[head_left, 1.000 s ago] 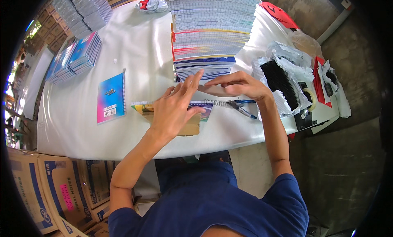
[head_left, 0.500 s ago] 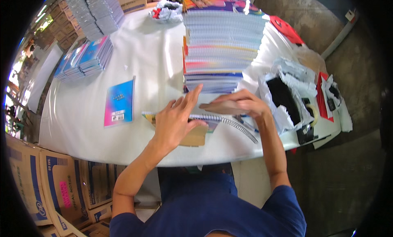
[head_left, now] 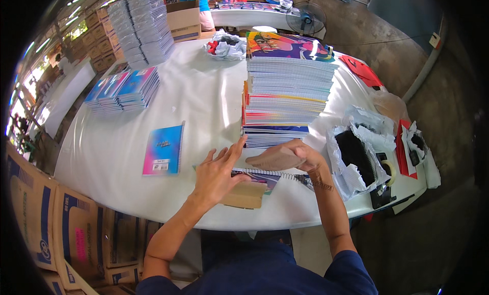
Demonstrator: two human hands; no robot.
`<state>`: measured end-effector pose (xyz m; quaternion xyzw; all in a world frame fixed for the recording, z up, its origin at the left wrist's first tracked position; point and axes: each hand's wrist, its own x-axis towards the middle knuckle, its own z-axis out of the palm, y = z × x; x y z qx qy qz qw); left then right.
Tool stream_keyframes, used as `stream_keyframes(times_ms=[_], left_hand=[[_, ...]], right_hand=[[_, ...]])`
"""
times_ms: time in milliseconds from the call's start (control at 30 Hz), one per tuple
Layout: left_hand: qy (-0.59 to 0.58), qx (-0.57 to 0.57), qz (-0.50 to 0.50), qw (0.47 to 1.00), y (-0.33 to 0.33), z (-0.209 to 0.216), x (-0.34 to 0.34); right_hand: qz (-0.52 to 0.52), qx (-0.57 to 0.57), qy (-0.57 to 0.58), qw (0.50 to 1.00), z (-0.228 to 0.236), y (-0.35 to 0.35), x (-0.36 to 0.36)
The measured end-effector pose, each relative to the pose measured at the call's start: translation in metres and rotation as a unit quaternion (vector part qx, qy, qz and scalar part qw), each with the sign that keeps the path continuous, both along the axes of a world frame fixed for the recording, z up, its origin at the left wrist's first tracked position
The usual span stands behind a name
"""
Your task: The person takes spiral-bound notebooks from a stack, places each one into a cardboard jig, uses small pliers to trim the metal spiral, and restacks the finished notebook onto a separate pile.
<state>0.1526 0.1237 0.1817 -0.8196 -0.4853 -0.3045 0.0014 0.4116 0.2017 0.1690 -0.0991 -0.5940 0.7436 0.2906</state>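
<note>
My left hand (head_left: 218, 172) lies with its fingers spread at the left end of a notebook (head_left: 272, 179), which is partly hidden under it. A black spiral wire coil (head_left: 288, 176) runs along the notebook's far edge, and its loose end reaches past the right side beneath my right wrist. My right hand (head_left: 304, 155) grips a flat brown board-like piece (head_left: 275, 159), held tilted just above the coil. A brown cardboard piece (head_left: 243, 195) lies at the notebook's near side. To the left rests a blue and pink spiral notebook (head_left: 164, 150).
A tall stack of notebooks (head_left: 290, 83) stands just beyond my hands. On the right, an opened white paper wrapping (head_left: 338, 142) holds black coils (head_left: 355, 155), beside a tape roll (head_left: 388, 173). Finished-looking notebooks (head_left: 125, 89) are piled at the left. Cardboard boxes (head_left: 76, 229) stand lower left.
The view has tipped upward, showing more of the far room. My right hand has turned the brown piece so more of its flat face shows. My left hand stays spread at the notebook.
</note>
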Motion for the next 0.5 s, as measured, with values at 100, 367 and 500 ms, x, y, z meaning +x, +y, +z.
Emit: stream_keyframes(times_ms=[100, 367, 500], left_hand=[[0.008, -0.019, 0.002, 1.000, -0.002, -0.001, -0.006], [0.013, -0.038, 0.035, 0.999, -0.002, 0.000, -0.024], [0.010, -0.027, 0.061, 0.998, -0.001, -0.003, -0.034]], right_hand=[[-0.022, 0.233, -0.339, 0.911, 0.016, 0.000, -0.028], [-0.053, 0.206, -0.352, 0.912, 0.014, 0.009, -0.038], [-0.010, 0.132, -0.137, 0.982, 0.009, 0.012, -0.038]])
